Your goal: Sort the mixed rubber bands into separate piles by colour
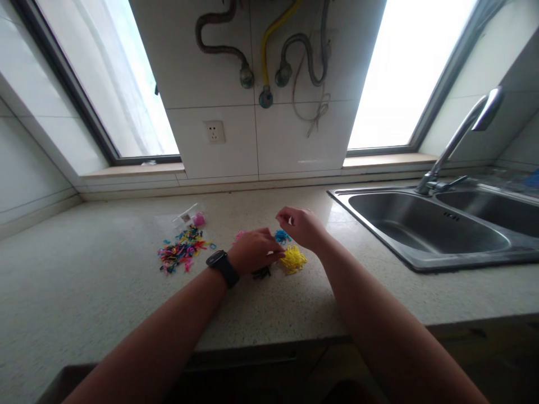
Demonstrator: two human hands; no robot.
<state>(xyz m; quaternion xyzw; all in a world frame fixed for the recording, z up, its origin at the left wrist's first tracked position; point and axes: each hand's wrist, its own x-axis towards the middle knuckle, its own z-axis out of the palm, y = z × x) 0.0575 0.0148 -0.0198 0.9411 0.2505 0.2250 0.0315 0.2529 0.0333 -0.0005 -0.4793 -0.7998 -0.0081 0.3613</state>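
Observation:
My left hand, with a dark watch on its wrist, reaches over the counter. Its thumb and finger are pinched at the left edge of a pile of small yellow pieces; what they hold, if anything, is too small to make out. My right hand is raised behind that pile, fingers curled to the thumb, contents hidden. Between the hands lies a small blue pile. Black pieces lie under my left hand, partly covered, and pink pieces show behind it. A mixed multicoloured pile spreads to the left.
A clear plastic bag and a pink lump lie behind the mixed pile. On the right, a steel double sink with a tall faucet is set into the speckled counter. Hoses and a socket are on the tiled wall.

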